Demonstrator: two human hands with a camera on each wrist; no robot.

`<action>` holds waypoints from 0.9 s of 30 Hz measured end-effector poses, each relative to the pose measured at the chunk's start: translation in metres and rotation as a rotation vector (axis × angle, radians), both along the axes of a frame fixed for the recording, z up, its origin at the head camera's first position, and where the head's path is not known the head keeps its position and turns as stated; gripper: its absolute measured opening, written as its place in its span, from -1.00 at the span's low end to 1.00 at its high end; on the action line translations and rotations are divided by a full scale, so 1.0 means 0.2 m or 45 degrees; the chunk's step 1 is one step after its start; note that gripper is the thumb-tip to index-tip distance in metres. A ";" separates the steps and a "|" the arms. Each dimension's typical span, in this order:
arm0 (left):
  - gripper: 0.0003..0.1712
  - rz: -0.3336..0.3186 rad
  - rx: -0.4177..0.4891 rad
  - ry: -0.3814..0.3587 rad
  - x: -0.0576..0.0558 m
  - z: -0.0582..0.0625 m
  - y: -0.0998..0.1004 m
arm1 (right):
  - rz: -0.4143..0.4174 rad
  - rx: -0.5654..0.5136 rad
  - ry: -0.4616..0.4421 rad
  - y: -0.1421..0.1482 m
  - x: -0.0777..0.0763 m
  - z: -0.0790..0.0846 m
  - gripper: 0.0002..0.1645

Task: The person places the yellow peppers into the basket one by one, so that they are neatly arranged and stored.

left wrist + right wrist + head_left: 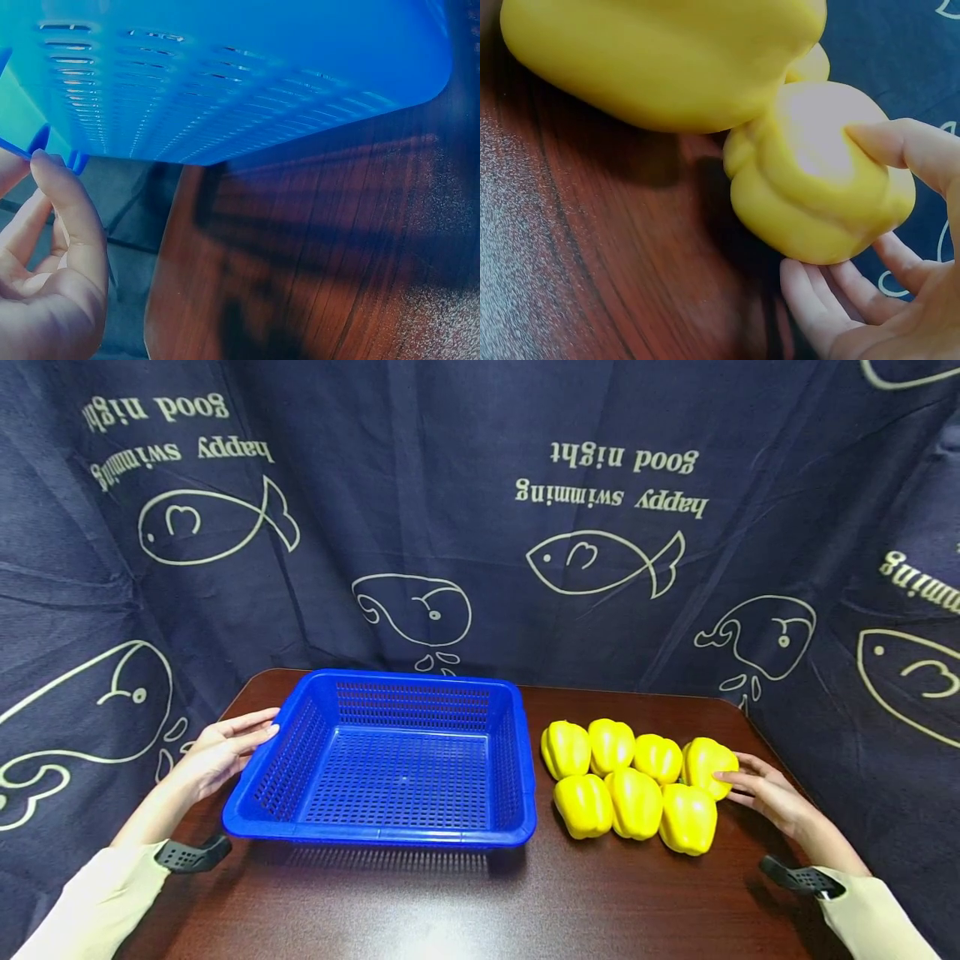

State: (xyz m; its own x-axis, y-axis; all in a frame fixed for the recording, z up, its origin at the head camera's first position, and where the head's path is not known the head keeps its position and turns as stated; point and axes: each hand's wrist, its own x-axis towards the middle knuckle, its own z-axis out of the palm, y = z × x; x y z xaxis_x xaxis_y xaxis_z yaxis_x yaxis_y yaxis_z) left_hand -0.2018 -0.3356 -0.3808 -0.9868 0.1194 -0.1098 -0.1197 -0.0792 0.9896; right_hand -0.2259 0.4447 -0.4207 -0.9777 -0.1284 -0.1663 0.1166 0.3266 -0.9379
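Observation:
A blue plastic basket (pixel 382 837) with slotted walls stands on the left part of the table, nothing inside it. My left hand (pixel 213 758) pinches its left rim between thumb and fingers; the left wrist view shows the thumb (pixel 71 202) at the rim's edge. On the right lie several yellow bell peppers in two rows. The far-right yellow bell pepper (pixel 702 762) of the back row is gripped by my right hand (pixel 776 797). In the right wrist view, the thumb presses the top of that pepper (pixel 810 195) and the fingers curl beneath it.
The dark brown wooden table (pixel 600 902) ends at a dark blue curtain (pixel 480 460) printed with fish and whales. Other yellow peppers (pixel 688 818) sit close against the gripped one. The basket's right wall is a short way from the nearest peppers (pixel 567 750).

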 end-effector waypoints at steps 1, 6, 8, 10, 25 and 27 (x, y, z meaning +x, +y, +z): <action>-0.69 0.001 0.004 -0.001 0.00 0.00 0.00 | -0.004 0.015 0.002 0.00 0.00 0.01 -0.41; -0.69 0.008 -0.002 -0.004 0.00 0.00 0.00 | -0.031 0.128 0.009 0.00 0.01 0.04 -0.30; -0.70 0.010 -0.003 -0.001 0.00 0.00 0.00 | -0.035 0.150 0.020 -0.01 0.01 0.05 -0.26; -0.70 0.008 0.001 0.000 0.00 0.00 0.00 | -0.035 0.145 0.035 -0.01 0.02 0.07 -0.27; -0.67 0.001 0.029 0.032 0.01 -0.01 0.01 | -0.090 0.126 0.119 0.04 -0.04 0.10 -0.52; -0.67 -0.003 0.038 0.041 0.01 -0.01 0.01 | -0.109 0.124 0.132 0.12 -0.10 0.01 -0.49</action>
State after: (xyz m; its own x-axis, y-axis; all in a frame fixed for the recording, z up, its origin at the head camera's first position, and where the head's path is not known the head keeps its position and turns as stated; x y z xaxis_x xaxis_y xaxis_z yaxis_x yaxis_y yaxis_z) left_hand -0.2003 -0.3343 -0.3827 -0.9894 0.1244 -0.0743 -0.0880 -0.1085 0.9902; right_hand -0.2462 0.4684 -0.4184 -0.9969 -0.0324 -0.0719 0.0524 0.4097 -0.9107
